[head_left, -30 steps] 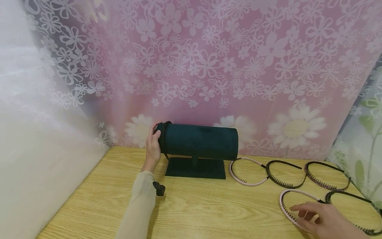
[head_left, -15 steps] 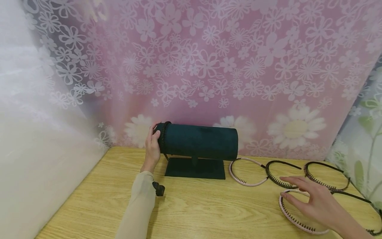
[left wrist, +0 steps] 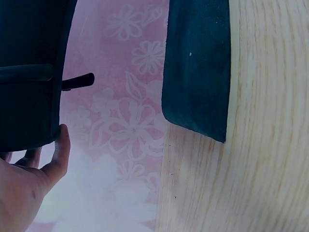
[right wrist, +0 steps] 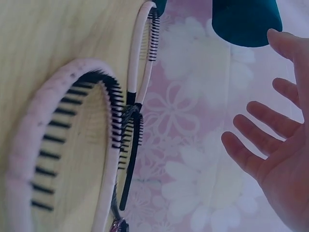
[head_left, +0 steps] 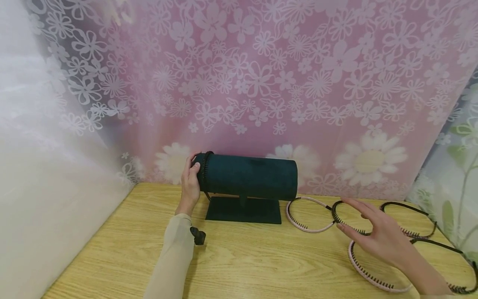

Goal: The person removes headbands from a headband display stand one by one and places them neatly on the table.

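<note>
A dark green padded roll on a flat-based display stand (head_left: 254,176) stands on the table. Around the roll's left end sits a black toothed headband (head_left: 206,172); its dark tip also shows in the left wrist view. My left hand (head_left: 190,182) grips that left end, thumb in front and fingers partly hidden behind. Over the headbands on the right hovers my right hand (head_left: 388,236), fingers spread and holding nothing. Below it lies a pink toothed headband (head_left: 354,263), and a black headband (head_left: 337,214) is partly covered by its fingers.
Another pink headband (head_left: 288,211) lies beside the stand's base. A dark headband (head_left: 405,204) is at the back right, with a black one (head_left: 440,243) in front of it. Floral curtains (head_left: 261,83) hang behind the wooden table (head_left: 261,257) and at both sides.
My right hand has moved up and away from the front pink headband, its fingers opening out. My left hand stays on the roll's end.
</note>
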A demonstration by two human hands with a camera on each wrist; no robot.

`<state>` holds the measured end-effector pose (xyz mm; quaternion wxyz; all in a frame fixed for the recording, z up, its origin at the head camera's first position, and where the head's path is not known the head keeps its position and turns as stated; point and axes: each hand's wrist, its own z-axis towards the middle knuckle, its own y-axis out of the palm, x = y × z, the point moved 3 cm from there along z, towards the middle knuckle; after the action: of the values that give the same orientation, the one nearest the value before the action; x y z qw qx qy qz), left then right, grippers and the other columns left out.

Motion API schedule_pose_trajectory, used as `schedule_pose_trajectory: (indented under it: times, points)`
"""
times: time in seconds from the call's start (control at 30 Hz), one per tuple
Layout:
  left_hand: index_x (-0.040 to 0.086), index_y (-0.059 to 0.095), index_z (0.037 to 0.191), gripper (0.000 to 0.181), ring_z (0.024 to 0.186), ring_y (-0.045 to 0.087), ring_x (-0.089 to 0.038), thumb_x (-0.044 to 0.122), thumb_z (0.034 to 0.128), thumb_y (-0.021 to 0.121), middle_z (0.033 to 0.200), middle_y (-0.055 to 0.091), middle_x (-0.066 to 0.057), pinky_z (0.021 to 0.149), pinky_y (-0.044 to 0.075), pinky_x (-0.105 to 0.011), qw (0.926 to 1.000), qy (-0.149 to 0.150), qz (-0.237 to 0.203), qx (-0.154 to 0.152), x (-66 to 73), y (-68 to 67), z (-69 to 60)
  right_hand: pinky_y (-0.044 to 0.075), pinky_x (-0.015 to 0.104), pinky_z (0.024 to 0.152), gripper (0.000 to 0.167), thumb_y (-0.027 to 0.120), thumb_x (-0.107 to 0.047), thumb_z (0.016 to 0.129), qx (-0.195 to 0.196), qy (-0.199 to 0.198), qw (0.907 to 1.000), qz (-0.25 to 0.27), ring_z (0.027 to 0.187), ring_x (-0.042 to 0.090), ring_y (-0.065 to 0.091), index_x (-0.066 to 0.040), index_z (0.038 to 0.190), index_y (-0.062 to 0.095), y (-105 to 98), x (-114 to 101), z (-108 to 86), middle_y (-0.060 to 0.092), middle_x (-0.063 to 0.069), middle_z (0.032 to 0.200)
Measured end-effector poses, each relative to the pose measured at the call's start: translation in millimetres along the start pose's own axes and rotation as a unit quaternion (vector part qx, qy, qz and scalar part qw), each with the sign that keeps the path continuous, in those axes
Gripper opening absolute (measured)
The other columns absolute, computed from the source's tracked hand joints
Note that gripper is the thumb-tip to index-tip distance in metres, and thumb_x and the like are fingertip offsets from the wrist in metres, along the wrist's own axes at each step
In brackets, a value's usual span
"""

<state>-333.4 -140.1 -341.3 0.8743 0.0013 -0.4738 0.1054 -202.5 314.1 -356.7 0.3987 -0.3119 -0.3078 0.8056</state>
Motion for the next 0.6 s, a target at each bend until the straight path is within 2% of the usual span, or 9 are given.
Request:
schedule_pose_trajectory:
  times: [0.13,0.23,0.33,0.4,0.6]
  points:
    - [0.009,0.044,0.152,0.047,0.131,0.048,-0.034,0.018,0.1082,0.029,0.153,0.048,-0.017,0.118,0.033,-0.052,1.0000,0.007,0.002,0.006,-16.4,-0.6,6.3,0.049,0.018,0.083,0.079,0.088,-0.022,0.079,-0.008,0.001,0.9999,0.008,0.108,0.029,0.064,-0.025,0.150,0.053,2,-4,9.0,0.065,0.012,0.136]
    - [0.010,0.044,0.153,0.048,0.133,0.047,-0.034,0.020,0.1088,0.029,0.154,0.048,-0.014,0.119,0.032,-0.052,0.9998,0.013,0.005,0.014,-32.9,-1.5,12.0,0.054,0.032,0.083,0.078,0.086,-0.024,0.081,-0.013,0.002,0.9998,0.012,0.110,0.036,0.064,-0.026,0.151,0.051,3,-8,16.5,0.063,0.014,0.139]
    - [0.012,0.046,0.152,0.047,0.133,0.048,-0.032,0.023,0.1087,0.031,0.151,0.051,-0.011,0.119,0.032,-0.052,0.9996,0.018,0.004,0.022,-37.0,-2.8,13.4,0.053,0.047,0.083,0.079,0.086,-0.023,0.082,-0.013,-0.004,0.9997,0.020,0.114,0.037,0.063,-0.026,0.152,0.050,4,-12,25.1,0.062,0.015,0.141]
    - [0.013,0.047,0.151,0.046,0.130,0.050,-0.030,0.025,0.1088,0.031,0.149,0.053,-0.010,0.117,0.034,-0.052,0.9995,0.018,0.000,0.025,-38.8,-2.6,13.5,0.050,0.053,0.087,0.081,0.086,-0.021,0.081,-0.009,-0.012,0.9995,0.028,0.118,0.037,0.061,-0.027,0.153,0.049,4,-14,30.0,0.061,0.014,0.142]
    - [0.012,0.046,0.151,0.047,0.125,0.053,-0.027,0.024,0.1081,0.031,0.147,0.054,-0.009,0.112,0.038,-0.047,0.9997,0.014,-0.010,0.019,-39.2,0.9,11.9,0.047,0.057,0.092,0.086,0.087,-0.016,0.079,0.004,-0.023,0.9984,0.051,0.128,0.037,0.056,-0.030,0.154,0.047,4,-19,38.5,0.060,0.012,0.145]
